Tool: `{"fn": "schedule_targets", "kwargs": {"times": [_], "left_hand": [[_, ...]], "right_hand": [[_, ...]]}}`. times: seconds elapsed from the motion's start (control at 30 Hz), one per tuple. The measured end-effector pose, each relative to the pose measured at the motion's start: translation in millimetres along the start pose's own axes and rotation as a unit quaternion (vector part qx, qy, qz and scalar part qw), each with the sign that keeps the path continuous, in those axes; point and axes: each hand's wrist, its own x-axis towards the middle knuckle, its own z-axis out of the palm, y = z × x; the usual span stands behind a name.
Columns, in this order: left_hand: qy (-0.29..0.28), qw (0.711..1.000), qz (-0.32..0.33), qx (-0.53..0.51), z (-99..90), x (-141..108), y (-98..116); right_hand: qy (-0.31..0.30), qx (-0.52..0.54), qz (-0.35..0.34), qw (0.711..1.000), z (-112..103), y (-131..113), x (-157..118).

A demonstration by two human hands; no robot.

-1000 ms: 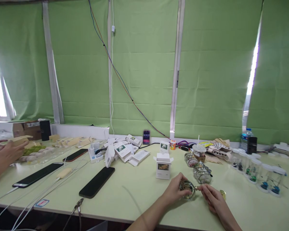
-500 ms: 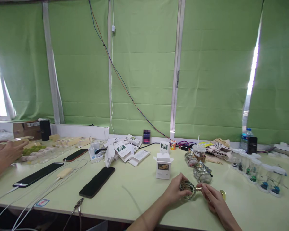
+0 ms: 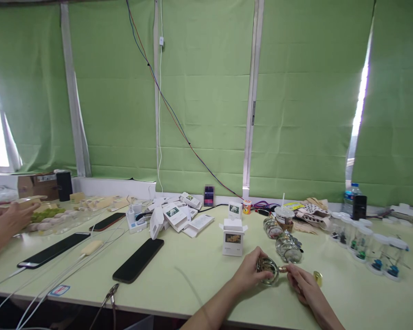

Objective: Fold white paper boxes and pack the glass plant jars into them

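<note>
Low on the pale green table (image 3: 199,270), my left hand (image 3: 249,271) grips a small round glass jar (image 3: 267,269) lying on its side. My right hand (image 3: 303,284) pinches a small gold piece (image 3: 282,269) at the jar's mouth. A gold lid (image 3: 317,276) rests on the table just right of my right hand. Several similar glass jars (image 3: 285,246) lie in a row just beyond my hands. A small white open box (image 3: 233,237) stands to the left of them.
Three dark phones (image 3: 137,259) lie on the left half with white cables. A heap of white boxes (image 3: 177,215) sits mid-table. Clear lidded containers (image 3: 368,245) stand at right. Another person's hands (image 3: 7,217) work at the far left, by moss and small cups.
My hands keep hold of the jar and have barely shifted. The other person's hands at the far left have moved slightly.
</note>
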Motion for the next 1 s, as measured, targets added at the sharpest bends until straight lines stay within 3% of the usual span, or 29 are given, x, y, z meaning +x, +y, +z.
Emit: {"fn": "schedule_targets", "kwargs": {"times": [0.27, 1.0], "left_hand": [[0.011, 1.000, -0.002, -0.002, 0.7, -1, 1], [0.011, 1.000, -0.009, 0.002, 1.5, 0, -2]], "right_hand": [[-0.009, 0.001, 0.013, 1.000, -1, 4, 3], [0.008, 0.117, 0.018, 0.993, 0, -14, -8]]}}
